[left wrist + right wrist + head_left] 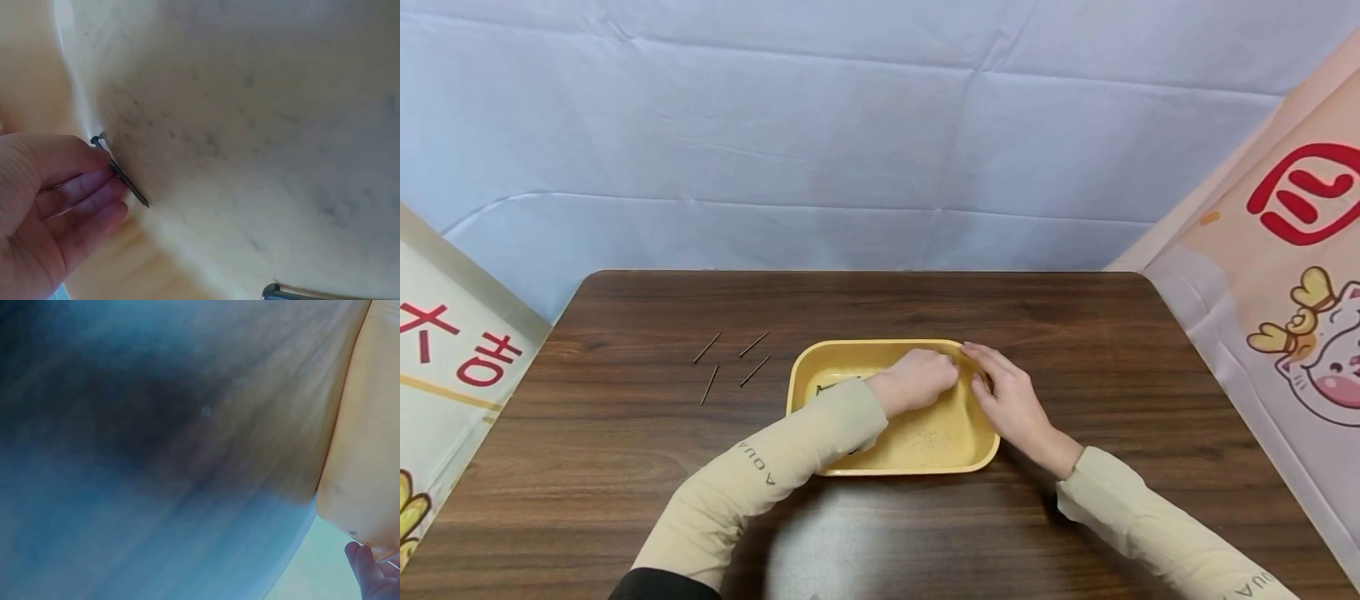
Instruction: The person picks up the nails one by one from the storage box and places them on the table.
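Observation:
A yellow plastic tray [925,454] stands on the wooden table. My left hand [921,379] reaches into its far right part. In the left wrist view its thumb and fingers pinch a dark nail [129,182] by the shank, the pointed end angled down to the right. Another nail [284,292] lies on the tray floor at the lower edge of that view. My right hand [1011,400] holds the tray's far right corner, thumb over the rim and fingers along the outside. Dark nails [829,387] lie in the tray's left part, partly hidden by the left sleeve.
Several nails [710,385] lie apart on the table [647,458], left of the tray. A pale cloth [880,142] hangs behind the table, and printed panels [1300,275] stand at both sides.

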Demonstrator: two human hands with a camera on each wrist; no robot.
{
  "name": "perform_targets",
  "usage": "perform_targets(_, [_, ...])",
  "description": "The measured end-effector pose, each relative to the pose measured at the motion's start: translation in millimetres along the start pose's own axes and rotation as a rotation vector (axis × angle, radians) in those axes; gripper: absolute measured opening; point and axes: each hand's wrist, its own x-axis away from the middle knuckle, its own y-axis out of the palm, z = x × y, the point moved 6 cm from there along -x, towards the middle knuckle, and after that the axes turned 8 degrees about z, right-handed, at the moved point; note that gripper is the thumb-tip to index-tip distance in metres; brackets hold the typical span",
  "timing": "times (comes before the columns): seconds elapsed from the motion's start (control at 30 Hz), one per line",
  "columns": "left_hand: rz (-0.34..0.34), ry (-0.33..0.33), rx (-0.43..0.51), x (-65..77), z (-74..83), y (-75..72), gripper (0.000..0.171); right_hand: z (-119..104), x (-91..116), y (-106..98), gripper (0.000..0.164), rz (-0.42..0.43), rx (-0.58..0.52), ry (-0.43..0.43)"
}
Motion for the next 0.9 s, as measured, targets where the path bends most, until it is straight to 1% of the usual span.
perform_targets(0.3, [-0.006, 0.018, 0.006, -0.9, 0.9, 2.5, 0.011, -0.6, -0.6, -0.3, 0.038, -0.001, -0.007, -0.002])
perform_targets(0.67, [-0.062, 0.033, 0.022, -0.2, 0.5, 4.2, 0.01, -1.1, -0.4, -0.9, 0.037, -0.003, -0.011, -0.003])
perform_targets(0.9, [-0.055, 0.026, 0.056, 0.1, -2.7, -0.3, 0.007, -3.1, -0.6, -2.9, 0.038, 0.016, -0.008, -0.023])
